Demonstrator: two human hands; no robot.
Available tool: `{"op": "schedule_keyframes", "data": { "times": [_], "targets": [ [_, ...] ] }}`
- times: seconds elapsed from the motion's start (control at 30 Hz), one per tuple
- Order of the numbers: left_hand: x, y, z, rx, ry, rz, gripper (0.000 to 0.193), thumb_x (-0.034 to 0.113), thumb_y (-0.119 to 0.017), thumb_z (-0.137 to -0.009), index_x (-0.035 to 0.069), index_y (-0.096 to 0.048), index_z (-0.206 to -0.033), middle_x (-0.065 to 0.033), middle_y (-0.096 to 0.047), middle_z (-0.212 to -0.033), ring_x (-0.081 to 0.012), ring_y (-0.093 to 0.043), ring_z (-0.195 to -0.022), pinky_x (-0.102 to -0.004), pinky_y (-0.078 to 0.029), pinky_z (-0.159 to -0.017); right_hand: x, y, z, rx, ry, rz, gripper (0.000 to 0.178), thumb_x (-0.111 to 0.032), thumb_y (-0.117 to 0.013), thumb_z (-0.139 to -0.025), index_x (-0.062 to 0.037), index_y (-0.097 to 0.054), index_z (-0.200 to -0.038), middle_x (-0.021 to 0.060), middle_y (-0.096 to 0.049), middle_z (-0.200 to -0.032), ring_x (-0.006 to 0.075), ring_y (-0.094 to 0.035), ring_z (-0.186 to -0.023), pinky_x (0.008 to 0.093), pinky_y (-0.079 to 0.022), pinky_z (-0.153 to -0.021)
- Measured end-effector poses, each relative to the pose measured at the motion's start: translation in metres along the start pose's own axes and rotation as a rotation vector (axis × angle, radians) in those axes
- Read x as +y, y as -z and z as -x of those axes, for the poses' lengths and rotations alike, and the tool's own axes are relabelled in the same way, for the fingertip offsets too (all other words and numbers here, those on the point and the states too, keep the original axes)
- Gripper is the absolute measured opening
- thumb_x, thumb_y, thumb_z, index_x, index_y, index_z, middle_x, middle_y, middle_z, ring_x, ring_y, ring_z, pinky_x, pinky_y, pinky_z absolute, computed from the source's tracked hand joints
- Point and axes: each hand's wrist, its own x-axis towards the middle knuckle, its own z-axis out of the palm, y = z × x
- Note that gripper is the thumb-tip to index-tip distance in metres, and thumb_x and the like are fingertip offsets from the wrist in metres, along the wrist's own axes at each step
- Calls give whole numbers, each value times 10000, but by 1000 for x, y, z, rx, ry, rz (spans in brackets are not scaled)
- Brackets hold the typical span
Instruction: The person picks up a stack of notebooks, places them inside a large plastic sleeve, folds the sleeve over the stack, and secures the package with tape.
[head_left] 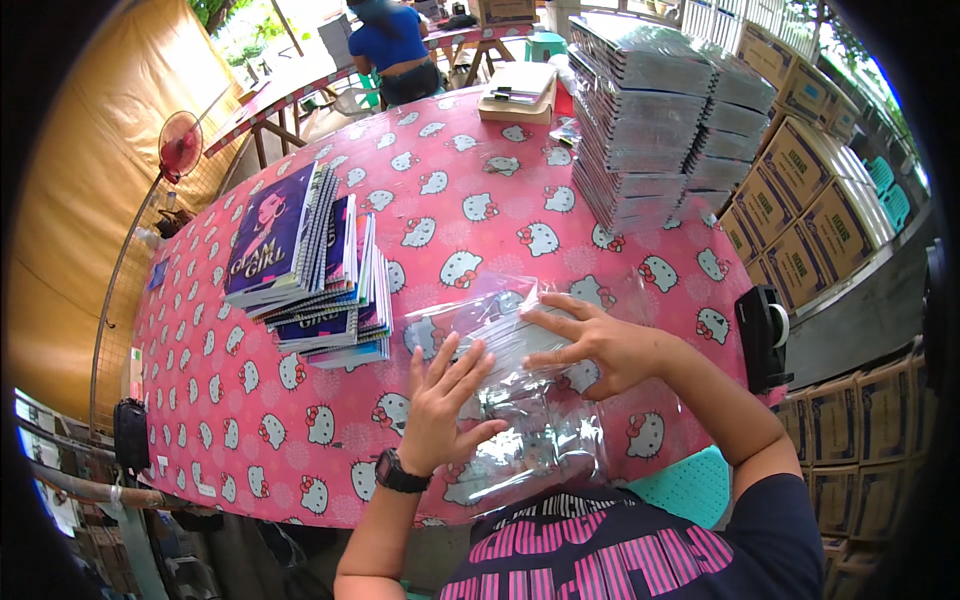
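Clear plastic bags or sheets point(535, 440) lie loosely piled and shiny on the table in front of me; I cannot tell how many. My left hand point(440, 408) rests flat against the pile's left side, fingers spread, a black watch on the wrist. Across from it, my right hand point(610, 345) lies on the upper right of the plastic, its fingers apart and the tips touching the film. Neither hand grips anything. Left of the pile stands an uneven stack of spiral notebooks point(275, 235) with dark purple covers.
Tall piles of plastic-wrapped spiral notebooks point(640, 135) stand at the back right. A black tape dispenser point(760, 340) sits on the right edge of the pink patterned table point(330, 455). Cardboard boxes point(800, 215) are stacked beyond. A person in blue point(390, 45) sits farther back, near a fan point(181, 146).
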Motion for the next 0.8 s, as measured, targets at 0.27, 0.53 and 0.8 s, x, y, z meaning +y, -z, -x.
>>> {"op": "schedule_keyframes", "data": {
  "times": [0.27, 0.53, 0.8],
  "targets": [
    [12, 8, -27, -213, -100, -54, 838, 662, -629, -688, 216, -444, -1373, -5, -362, -1465, -301, -207, -1399, -682, -30, -1056, -6, 4, -12, -193, -93, 29, 772, -225, -796, -539, -264, -570, -1276, 102, -152, -1543, 445, -86, -1390, 605, -202, -1071],
    [14, 18, -32, -269, -82, -157, 854, 561, -744, -613, 265, -456, -1359, 21, -344, -1474, -284, -233, -1391, -660, -138, -1064, 11, 19, 87, 938, -422, -766, 499, -131, -672, -762, -47, -566, -1241, 39, -542, -1300, 140, -548, -1116, 311, -438, -950],
    [18, 12, -34, -209, -106, -75, 829, 456, -812, -558, 162, -549, -1287, -59, -423, -1425, -332, -267, -1372, -490, -284, -1074, 82, -84, 429, 1065, -1653, 76, 405, -385, -660, -826, 4, -680, -937, 142, -687, -850, 222, -645, -792, 349, -489, -741]
  ]
}}
